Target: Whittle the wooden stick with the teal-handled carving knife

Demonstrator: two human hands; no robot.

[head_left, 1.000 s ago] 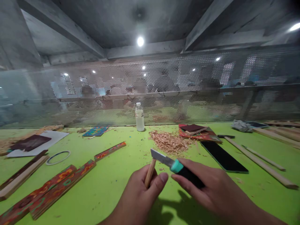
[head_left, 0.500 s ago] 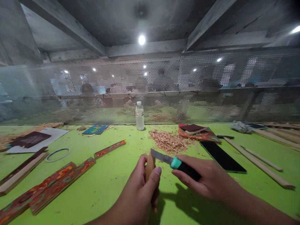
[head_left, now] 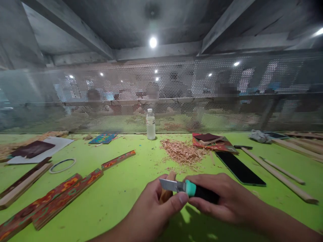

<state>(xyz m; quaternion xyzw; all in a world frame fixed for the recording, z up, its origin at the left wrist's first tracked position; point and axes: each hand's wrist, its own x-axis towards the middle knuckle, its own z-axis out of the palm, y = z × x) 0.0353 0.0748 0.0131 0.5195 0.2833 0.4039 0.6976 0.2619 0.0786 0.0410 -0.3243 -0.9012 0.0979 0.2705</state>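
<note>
In the head view, the step seems to be paring the wood (head_left: 165, 196) with the knife (head_left: 205, 194). Done well, it would likely call for a shallow blade (head_left: 168, 185) angle, light, thin strokes along the grain, and a firm grip so the wood cannot roll. The left thumb (head_left: 178, 200) lies very near the blade's base; contact is hard to tell, and it would be safer well behind the cutting edge.

The wood leans toward 1 o'clock, with the shavings (head_left: 183, 152) beyond it at 12. The left hand (head_left: 152, 205), its forearm coming in from 7 o'clock, is curled around the wood, thumb reaching toward 2. The right hand (head_left: 224, 196), its forearm from 4 o'clock, is closed about the handle, knuckles up, blade pointing between 9 and 10 across the wood. Both hands are above the table (head_left: 121, 191).
</note>
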